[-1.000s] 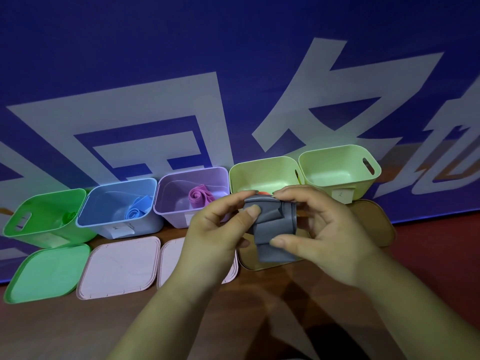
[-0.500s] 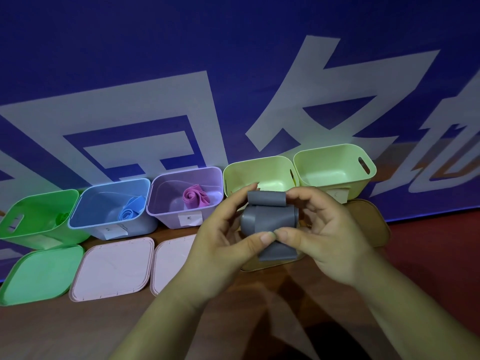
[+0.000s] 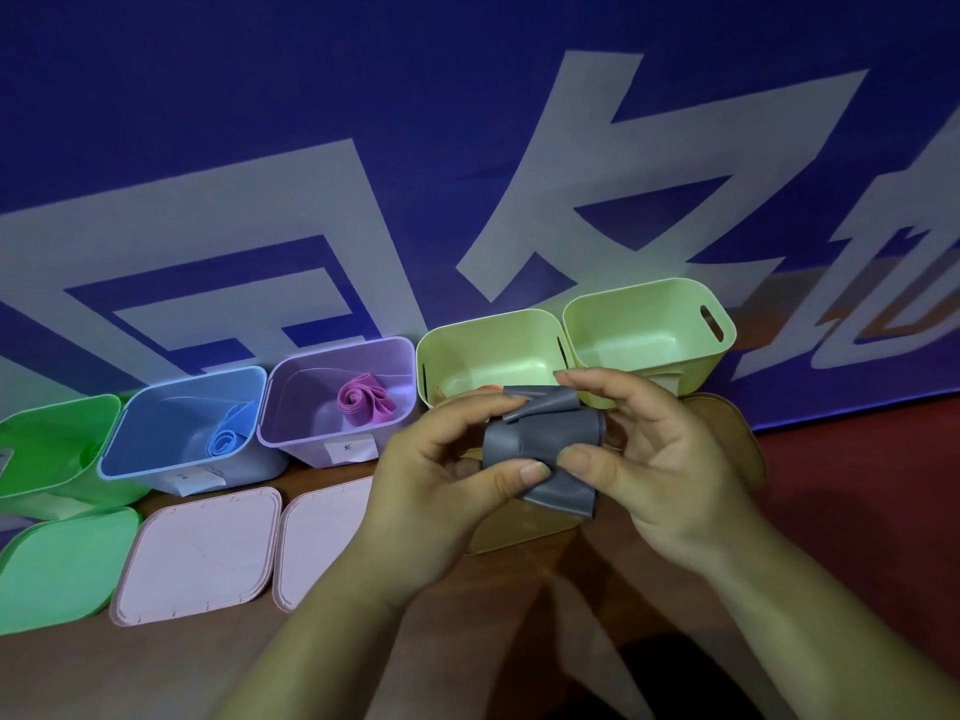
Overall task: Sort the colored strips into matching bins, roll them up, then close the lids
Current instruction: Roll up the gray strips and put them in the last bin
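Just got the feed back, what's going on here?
The left hand and right hand both pinch a grey flexible strip, partly rolled, in front of two pale green bins. The blue plastic bin holds a blue roll, the purple plastic bin a pink roll. No bin is lidded.

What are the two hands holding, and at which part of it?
A partly rolled grey strip: the left hand pinches its left side, the right hand its right side.

Pastel bins before a blue banner (image 3: 208,96) with white characters.
Grey strip (image 3: 540,444); green bin (image 3: 47,439); blue bin (image 3: 171,413), blue roll (image 3: 226,441); purple bin (image 3: 306,387), pink roll (image 3: 363,405); lime bin (image 3: 488,345), second lime bin (image 3: 639,324); green lid (image 3: 57,569), pink lid (image 3: 197,553), second pink lid (image 3: 322,537), tan lid (image 3: 519,527).
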The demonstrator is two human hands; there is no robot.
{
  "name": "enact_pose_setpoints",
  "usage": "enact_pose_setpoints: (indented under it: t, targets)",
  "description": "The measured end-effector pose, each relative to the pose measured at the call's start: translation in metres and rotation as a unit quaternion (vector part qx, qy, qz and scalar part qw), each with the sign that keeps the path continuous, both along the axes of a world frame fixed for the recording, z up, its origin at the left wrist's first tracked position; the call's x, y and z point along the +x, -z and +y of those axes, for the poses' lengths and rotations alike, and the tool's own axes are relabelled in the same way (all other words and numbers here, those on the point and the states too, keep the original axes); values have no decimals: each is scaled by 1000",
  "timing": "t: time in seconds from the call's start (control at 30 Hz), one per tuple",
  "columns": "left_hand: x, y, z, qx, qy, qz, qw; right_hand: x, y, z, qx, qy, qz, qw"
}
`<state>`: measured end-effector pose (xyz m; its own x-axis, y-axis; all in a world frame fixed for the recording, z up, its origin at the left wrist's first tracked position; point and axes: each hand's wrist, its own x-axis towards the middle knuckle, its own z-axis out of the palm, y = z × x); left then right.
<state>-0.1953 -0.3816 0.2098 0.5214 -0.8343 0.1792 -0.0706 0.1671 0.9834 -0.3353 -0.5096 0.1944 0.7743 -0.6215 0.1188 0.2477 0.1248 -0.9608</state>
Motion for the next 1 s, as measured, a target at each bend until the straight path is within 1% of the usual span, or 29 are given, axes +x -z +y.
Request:
enact_pose_setpoints:
  t: [0.13,0.23,0.33,0.53,0.67,0.73,0.83,0.87,0.9,0.93,0.97,1.0]
  targets:
    - [-5,6,-23,3,7,2,1000,-1,8,-17,2,35,-7,999]
    - [-9,12,-42,16,-6,-18,1000,-1,15,-32,27,53,-10,998]
    - [-10,22,-62,26,-11,-16,999,-2,25,-51,42,60,-14,997]
    - [2,42,-107,50,18,-65,996,-4,54,-90,75,38,-15,996]
    - [10,58,-146,50,39,-96,993,-2,73,-121,58,73,7,996]
    - [17,66,-166,73,54,-116,989,0,83,-138,61,83,22,994]
    - [28,76,-196,122,66,-169,976,-1,99,-164,73,94,83,989]
    - [34,81,-208,136,66,-195,969,-4,110,-176,49,103,133,984]
    - [39,85,-221,149,64,-229,960,-8,121,-190,-11,114,208,971]
    - [44,88,-234,164,62,-268,947,-13,131,-202,-91,123,291,945]
    - [48,93,-248,179,62,-313,931,-16,139,-213,-161,134,346,914]
    - [51,97,-263,192,66,-358,911,-19,146,-223,-217,152,362,894]
